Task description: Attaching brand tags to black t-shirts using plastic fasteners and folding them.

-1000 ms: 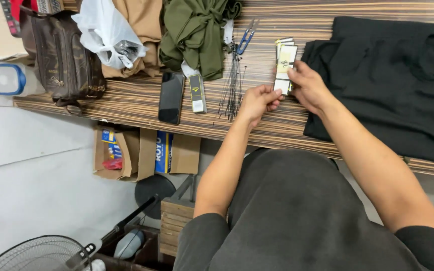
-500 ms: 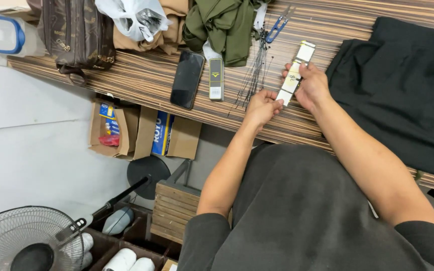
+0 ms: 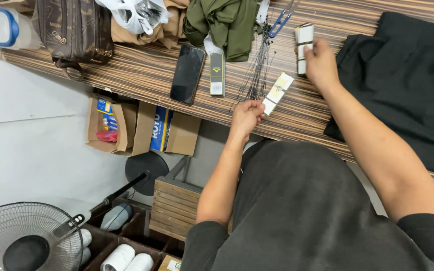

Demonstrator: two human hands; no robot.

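Left hand (image 3: 246, 113) now grips one white tag (image 3: 277, 94) alone. Right hand (image 3: 320, 62) has moved away – fingers resting on the tag stack (image 3: 303, 40) on the table (image 3: 141, 75), grip unclear.

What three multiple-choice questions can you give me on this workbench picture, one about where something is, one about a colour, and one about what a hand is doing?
1. Where does the black phone lie?
A. on the striped wooden table, left of the narrow black-and-yellow tag
B. on the black cloth
C. on the floor by the fan

2. What colour is the bunched garment at the table's far edge?
A. red
B. olive green
C. white

3. What is the left hand doing?
A. resting flat on the phone
B. gripping the scissors
C. pinching one end of a small white card

Answers:
1 A, the phone lies on the wood just beside the tag.
2 B, the folds are olive green.
3 C, the fingers close on the card's near end, while the right hand reaches a stack of white cards.
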